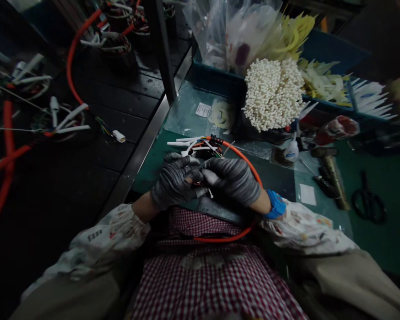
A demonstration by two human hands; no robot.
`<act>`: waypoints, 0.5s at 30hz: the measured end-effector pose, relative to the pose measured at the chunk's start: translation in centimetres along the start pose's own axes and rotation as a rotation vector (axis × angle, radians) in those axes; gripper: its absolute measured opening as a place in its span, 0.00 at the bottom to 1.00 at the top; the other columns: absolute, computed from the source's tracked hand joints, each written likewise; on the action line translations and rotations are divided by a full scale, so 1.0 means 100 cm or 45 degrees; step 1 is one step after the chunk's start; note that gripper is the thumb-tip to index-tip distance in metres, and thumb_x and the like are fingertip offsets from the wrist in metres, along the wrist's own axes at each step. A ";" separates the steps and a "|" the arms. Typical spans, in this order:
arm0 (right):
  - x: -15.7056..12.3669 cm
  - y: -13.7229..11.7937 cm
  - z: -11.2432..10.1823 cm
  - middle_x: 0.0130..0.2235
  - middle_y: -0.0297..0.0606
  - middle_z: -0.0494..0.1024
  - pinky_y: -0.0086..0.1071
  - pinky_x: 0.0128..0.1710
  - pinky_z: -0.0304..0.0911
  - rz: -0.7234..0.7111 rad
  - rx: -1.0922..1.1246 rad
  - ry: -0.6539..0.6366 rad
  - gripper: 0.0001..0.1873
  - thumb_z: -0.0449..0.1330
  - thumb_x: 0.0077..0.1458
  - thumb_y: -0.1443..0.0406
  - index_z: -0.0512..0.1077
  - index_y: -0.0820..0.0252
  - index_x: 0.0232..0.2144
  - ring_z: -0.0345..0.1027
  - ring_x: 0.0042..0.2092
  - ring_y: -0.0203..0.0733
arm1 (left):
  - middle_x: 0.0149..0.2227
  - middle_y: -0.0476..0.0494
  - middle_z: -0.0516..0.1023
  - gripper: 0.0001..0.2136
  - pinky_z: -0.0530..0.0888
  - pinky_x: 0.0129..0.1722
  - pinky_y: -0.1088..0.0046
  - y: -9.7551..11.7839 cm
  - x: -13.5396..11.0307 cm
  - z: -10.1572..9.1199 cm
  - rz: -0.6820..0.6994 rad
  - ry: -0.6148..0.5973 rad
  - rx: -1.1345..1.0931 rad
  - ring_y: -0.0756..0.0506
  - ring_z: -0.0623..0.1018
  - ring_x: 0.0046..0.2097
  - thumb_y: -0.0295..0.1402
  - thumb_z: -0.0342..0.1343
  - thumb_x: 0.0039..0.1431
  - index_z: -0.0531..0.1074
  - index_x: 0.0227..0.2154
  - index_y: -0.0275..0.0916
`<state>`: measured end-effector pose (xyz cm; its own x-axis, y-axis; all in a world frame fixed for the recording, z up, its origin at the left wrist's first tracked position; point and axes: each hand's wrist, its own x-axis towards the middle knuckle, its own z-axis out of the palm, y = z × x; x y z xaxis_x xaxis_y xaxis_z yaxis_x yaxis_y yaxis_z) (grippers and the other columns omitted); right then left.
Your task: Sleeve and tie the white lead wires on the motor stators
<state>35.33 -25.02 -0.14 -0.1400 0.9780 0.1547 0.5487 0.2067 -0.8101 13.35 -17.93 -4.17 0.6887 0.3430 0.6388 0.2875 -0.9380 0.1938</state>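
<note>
In the head view, a round part (206,154) with coloured wires inside lies on the bench in front of me. White-sleeved leads (182,143) stick out to its left. From its black sleeve an orange cable (244,156) loops right, passes behind my right forearm and comes back across my lap. My left hand (177,178), in a grey striped glove, is closed at the part's near side. Beside it my right hand (234,178), gloved alike, has its thumb and fingers pinched together. Whatever the fingertips hold is hidden. A thin white end pokes out below them.
A thick bundle of white-tipped ties (274,94) stands before a blue bin (216,73) with plastic bags and yellow strips. To the right lie a small white bottle (291,150), a hammer (333,175) and scissors (368,202). Similar wired parts (58,118) stand left, past a metal edge (143,155).
</note>
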 end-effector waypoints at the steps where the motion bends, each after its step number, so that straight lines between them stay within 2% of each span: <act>1: 0.003 0.000 -0.001 0.39 0.39 0.86 0.39 0.45 0.76 0.007 0.105 0.035 0.14 0.61 0.73 0.55 0.83 0.56 0.44 0.80 0.40 0.46 | 0.43 0.46 0.88 0.11 0.73 0.54 0.51 0.000 0.000 0.001 -0.010 -0.002 -0.002 0.36 0.86 0.48 0.47 0.68 0.65 0.80 0.39 0.46; 3: 0.005 0.001 -0.004 0.38 0.37 0.86 0.38 0.44 0.77 0.035 0.304 0.097 0.15 0.61 0.73 0.55 0.83 0.57 0.41 0.80 0.40 0.44 | 0.44 0.44 0.88 0.12 0.74 0.55 0.51 0.000 -0.001 0.002 -0.019 -0.003 -0.015 0.36 0.86 0.49 0.46 0.68 0.65 0.80 0.39 0.44; 7: 0.002 0.001 -0.012 0.43 0.37 0.88 0.40 0.46 0.79 0.112 0.545 -0.042 0.12 0.68 0.68 0.55 0.84 0.56 0.44 0.83 0.44 0.45 | 0.47 0.39 0.87 0.12 0.75 0.55 0.51 0.000 -0.005 0.004 -0.024 -0.007 0.015 0.35 0.85 0.50 0.46 0.68 0.65 0.81 0.40 0.43; 10: -0.001 0.002 -0.013 0.40 0.36 0.88 0.39 0.43 0.80 0.139 0.551 -0.007 0.08 0.72 0.62 0.60 0.84 0.56 0.41 0.83 0.41 0.45 | 0.46 0.41 0.87 0.12 0.75 0.55 0.50 -0.001 -0.006 0.005 -0.052 -0.023 0.037 0.36 0.85 0.49 0.47 0.67 0.65 0.81 0.38 0.44; 13: -0.002 0.002 -0.012 0.39 0.34 0.88 0.38 0.41 0.81 0.096 0.503 0.006 0.04 0.71 0.61 0.65 0.84 0.54 0.40 0.83 0.39 0.45 | 0.47 0.42 0.87 0.13 0.75 0.56 0.50 -0.002 -0.007 0.005 -0.064 -0.068 0.037 0.36 0.85 0.50 0.49 0.67 0.65 0.82 0.39 0.45; 15: -0.002 0.005 -0.011 0.38 0.33 0.88 0.37 0.40 0.81 0.070 0.483 -0.018 0.05 0.70 0.62 0.66 0.84 0.54 0.40 0.84 0.39 0.44 | 0.47 0.42 0.87 0.13 0.74 0.58 0.49 -0.002 -0.008 0.006 -0.083 -0.105 0.034 0.35 0.85 0.50 0.50 0.68 0.64 0.83 0.39 0.46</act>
<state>36.49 -25.14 0.04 -0.1319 0.9863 0.0993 0.2122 0.1260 -0.9691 13.10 -17.98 -5.19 0.7201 0.4072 0.5618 0.3505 -0.9123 0.2119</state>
